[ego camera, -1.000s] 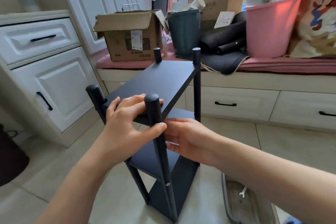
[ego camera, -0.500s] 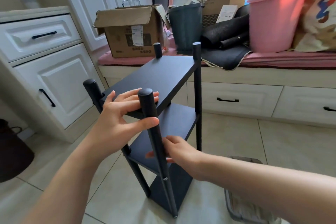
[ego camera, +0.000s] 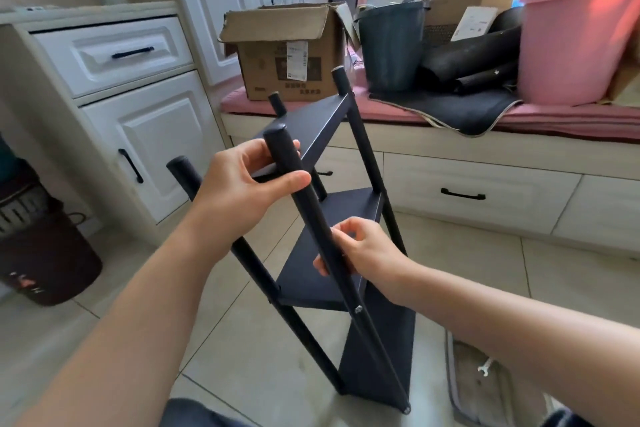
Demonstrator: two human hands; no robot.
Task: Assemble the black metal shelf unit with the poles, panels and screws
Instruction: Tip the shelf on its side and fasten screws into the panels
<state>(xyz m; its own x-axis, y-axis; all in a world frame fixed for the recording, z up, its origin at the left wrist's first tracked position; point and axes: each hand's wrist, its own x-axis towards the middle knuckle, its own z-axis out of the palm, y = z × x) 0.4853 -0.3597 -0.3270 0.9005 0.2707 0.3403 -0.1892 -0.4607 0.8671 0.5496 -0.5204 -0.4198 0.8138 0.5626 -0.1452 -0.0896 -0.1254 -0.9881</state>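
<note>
Tiled floor (ego camera: 519,270) carries the tilted shelf unit (ego camera: 332,253). Left hand (ego camera: 242,184) clasps the near pole (ego camera: 298,180) near its top; right hand (ego camera: 360,253) pinches it lower, above the screw (ego camera: 357,309). Advise steadying before tightening.

A cardboard box (ego camera: 289,52), dark bin (ego camera: 391,45) and pink bucket (ego camera: 575,45) sat along the upper frame; white drawers (ego camera: 114,55) stood left.

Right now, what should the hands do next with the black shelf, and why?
Probably steady the shelf upright first. It leans, the left hand grips the near pole by the top panel, and the right hand pinches that pole lower down, above a screw at the middle panel.
</note>
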